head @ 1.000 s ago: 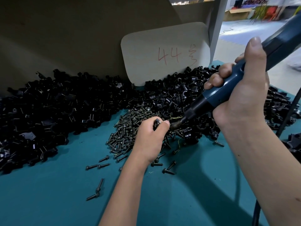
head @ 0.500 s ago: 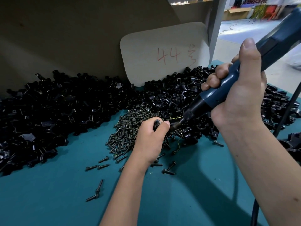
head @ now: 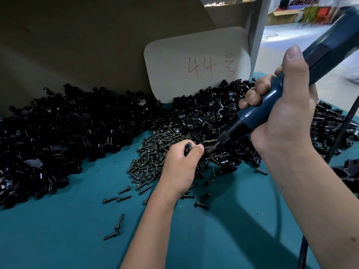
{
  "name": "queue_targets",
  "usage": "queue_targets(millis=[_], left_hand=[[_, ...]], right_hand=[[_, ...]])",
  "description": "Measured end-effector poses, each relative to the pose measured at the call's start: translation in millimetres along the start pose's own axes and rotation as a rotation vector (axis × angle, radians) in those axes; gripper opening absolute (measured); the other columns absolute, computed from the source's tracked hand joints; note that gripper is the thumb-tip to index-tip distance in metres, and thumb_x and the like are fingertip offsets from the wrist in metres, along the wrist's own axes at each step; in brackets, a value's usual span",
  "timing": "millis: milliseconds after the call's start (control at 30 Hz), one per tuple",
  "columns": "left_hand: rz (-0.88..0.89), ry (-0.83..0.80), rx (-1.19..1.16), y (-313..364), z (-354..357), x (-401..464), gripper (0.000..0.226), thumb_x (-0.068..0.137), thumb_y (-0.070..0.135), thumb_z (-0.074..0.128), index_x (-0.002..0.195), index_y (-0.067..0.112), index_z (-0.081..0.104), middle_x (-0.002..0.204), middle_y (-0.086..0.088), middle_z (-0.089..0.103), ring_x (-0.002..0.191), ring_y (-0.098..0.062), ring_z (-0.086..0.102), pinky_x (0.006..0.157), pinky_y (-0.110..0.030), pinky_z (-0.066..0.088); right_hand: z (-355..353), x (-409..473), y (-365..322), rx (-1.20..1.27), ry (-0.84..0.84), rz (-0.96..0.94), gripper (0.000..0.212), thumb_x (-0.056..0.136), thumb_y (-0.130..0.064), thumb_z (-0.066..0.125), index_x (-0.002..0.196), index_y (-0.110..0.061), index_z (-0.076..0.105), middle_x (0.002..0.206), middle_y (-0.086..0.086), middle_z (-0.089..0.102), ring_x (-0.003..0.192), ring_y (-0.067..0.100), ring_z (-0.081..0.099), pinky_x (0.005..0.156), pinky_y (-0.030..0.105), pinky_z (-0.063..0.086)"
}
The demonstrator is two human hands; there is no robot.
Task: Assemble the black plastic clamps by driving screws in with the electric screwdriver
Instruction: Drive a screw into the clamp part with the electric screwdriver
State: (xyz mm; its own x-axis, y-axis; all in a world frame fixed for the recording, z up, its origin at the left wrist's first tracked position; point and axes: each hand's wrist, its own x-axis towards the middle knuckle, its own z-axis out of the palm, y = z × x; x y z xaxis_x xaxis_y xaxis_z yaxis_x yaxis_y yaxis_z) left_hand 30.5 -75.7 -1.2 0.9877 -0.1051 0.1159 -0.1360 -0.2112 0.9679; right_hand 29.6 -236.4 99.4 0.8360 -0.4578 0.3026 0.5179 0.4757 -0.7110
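Note:
My left hand (head: 180, 167) grips a small black clamp (head: 188, 147) over the pile of dark screws (head: 153, 156). The clamp is mostly hidden by my fingers. My right hand (head: 279, 113) holds the blue electric screwdriver (head: 272, 105), slanted down to the left. Its black tip (head: 210, 149) meets the clamp at my left fingertips. A large heap of black clamp parts (head: 58, 133) fills the left and back of the table.
More black parts (head: 330, 123) lie behind my right hand and at the right edge. Loose screws (head: 116, 199) are scattered on the teal tabletop (head: 58, 230). A cardboard card marked "44" (head: 198, 65) leans against the back wall. The screwdriver's cable (head: 303, 249) hangs at lower right.
My right hand and the screwdriver have shifted slightly left and down, still on the clamp. My left hand stays in place.

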Motion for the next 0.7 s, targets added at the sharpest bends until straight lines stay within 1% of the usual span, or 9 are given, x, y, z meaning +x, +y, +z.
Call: queue_targets(millis=[133,233,367,467,600,700], left_hand=[[-0.027,-0.017,0.010,-1.2,-1.0,1.6,0.033,0.088,0.045,0.056,0.065,0.027,0.041,0.055,0.015,0.036,0.050,-0.010,0.032,0.050,-0.026,0.031],[-0.045,-0.047,-0.001,-2.1,-1.4,2.4,0.035,0.085,0.049,0.056,0.063,0.028,0.039,0.056,0.015,0.035,0.050,-0.011,0.032,0.049,-0.027,0.027],[-0.025,0.007,0.001,-3.5,0.9,1.9,0.036,0.081,0.053,0.054,0.066,0.024,0.041,0.063,0.007,0.040,0.061,-0.015,0.038,0.061,-0.035,0.033],[-0.018,0.004,0.023,-4.7,-0.1,1.0,0.036,0.082,0.053,0.054,0.063,0.026,0.039,0.061,0.008,0.039,0.059,-0.017,0.037,0.061,-0.040,0.033],[-0.019,0.020,0.052,-3.9,0.6,1.0,0.036,0.083,0.051,0.055,0.063,0.025,0.039,0.059,0.010,0.038,0.057,-0.015,0.035,0.060,-0.038,0.031],[-0.021,0.042,0.042,-3.1,2.2,0.4,0.035,0.086,0.045,0.056,0.063,0.025,0.039,0.059,0.009,0.038,0.058,-0.015,0.036,0.060,-0.038,0.031]], right_hand=[[0.2,-1.0,-0.8,0.001,-0.026,0.005,0.031,0.101,-0.037,0.061,0.105,-0.012,0.042,0.065,0.002,0.045,0.051,0.018,0.045,0.056,0.032,0.045],[2.5,-2.6,-3.4,0.007,-0.101,-0.004,0.027,0.099,-0.038,0.060,0.095,-0.015,0.045,0.064,0.001,0.045,0.050,0.017,0.045,0.056,0.031,0.045],[7.6,-6.8,-2.3,-0.019,-0.150,-0.037,0.026,0.100,-0.034,0.062,0.086,-0.017,0.047,0.062,0.001,0.047,0.048,0.018,0.045,0.055,0.032,0.044],[7.0,-8.2,1.3,-0.027,-0.119,-0.034,0.026,0.101,-0.032,0.062,0.086,-0.017,0.047,0.062,0.002,0.047,0.049,0.018,0.045,0.054,0.032,0.043],[4.4,-6.4,5.8,-0.010,-0.038,-0.033,0.026,0.101,-0.032,0.064,0.091,-0.015,0.047,0.061,0.002,0.047,0.049,0.020,0.044,0.055,0.033,0.043],[5.0,-5.6,8.3,-0.004,0.010,-0.062,0.026,0.101,-0.031,0.064,0.089,-0.015,0.048,0.060,0.003,0.047,0.047,0.020,0.044,0.053,0.033,0.043]])
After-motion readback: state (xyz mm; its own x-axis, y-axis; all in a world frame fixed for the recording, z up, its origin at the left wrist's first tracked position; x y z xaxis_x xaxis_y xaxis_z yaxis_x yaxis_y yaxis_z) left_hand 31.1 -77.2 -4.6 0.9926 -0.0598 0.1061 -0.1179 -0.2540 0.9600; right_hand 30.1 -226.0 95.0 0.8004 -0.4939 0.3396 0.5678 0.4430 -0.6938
